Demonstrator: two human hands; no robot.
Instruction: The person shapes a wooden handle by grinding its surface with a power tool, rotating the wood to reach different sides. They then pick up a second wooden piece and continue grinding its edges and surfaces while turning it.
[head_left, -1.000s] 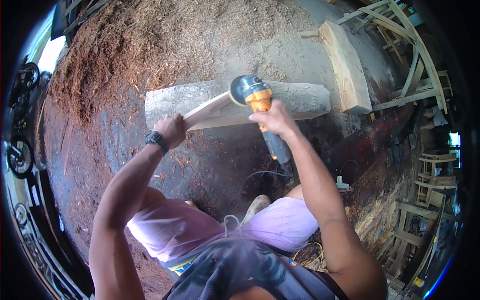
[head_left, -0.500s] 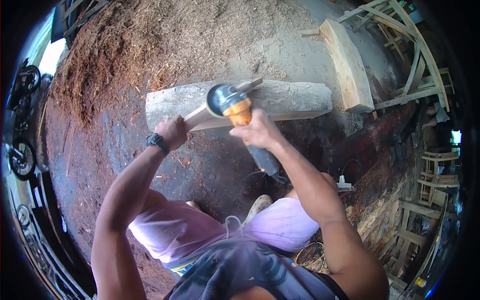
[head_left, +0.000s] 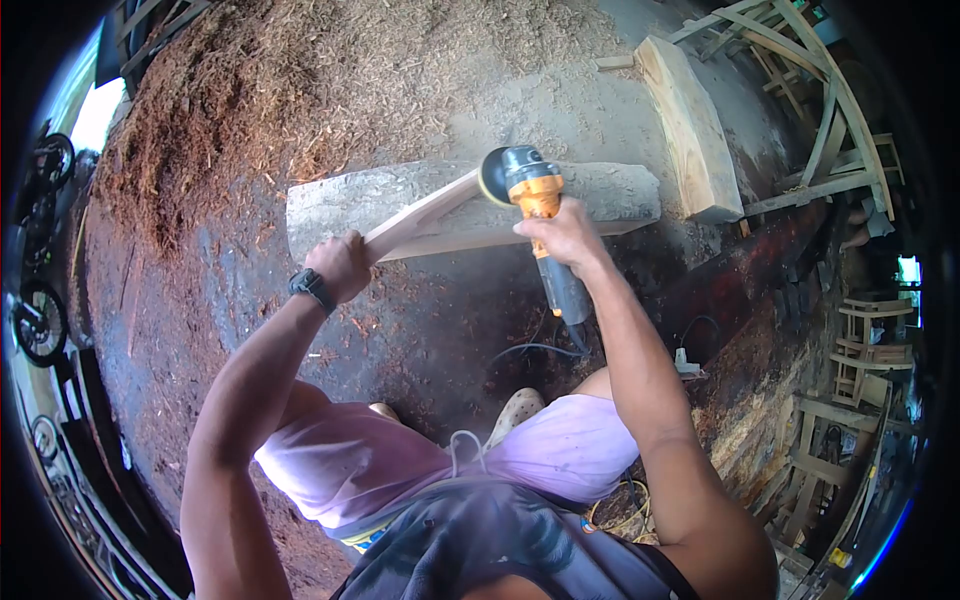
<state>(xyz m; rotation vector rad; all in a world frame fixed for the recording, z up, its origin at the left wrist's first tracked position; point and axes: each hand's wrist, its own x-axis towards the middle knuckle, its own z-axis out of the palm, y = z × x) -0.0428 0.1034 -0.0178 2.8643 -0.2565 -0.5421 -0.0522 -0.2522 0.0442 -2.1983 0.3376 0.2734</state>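
Note:
A narrow wooden piece (head_left: 425,212) lies slanted across a rough, pale log (head_left: 600,192). My left hand (head_left: 340,266), with a dark watch on the wrist, is closed around the near left end of the piece. In my right hand (head_left: 566,236) is an orange and black angle grinder (head_left: 538,190), gripped by its body. Its round disc is at the far end of the wooden piece, over the log. The disc hides that end, so contact cannot be made out. A cord trails from the grinder's rear.
A thick squared timber (head_left: 690,130) lies right of the log. Wood shavings (head_left: 380,80) cover the floor beyond it. Wooden frames (head_left: 845,130) stand at the far right, chair-like frames (head_left: 875,350) below them. Motorbike wheels (head_left: 40,322) show at the left edge.
My right hand and the grinder have moved right, from the middle of the wooden piece to its far end. My left hand keeps its hold and has barely moved.

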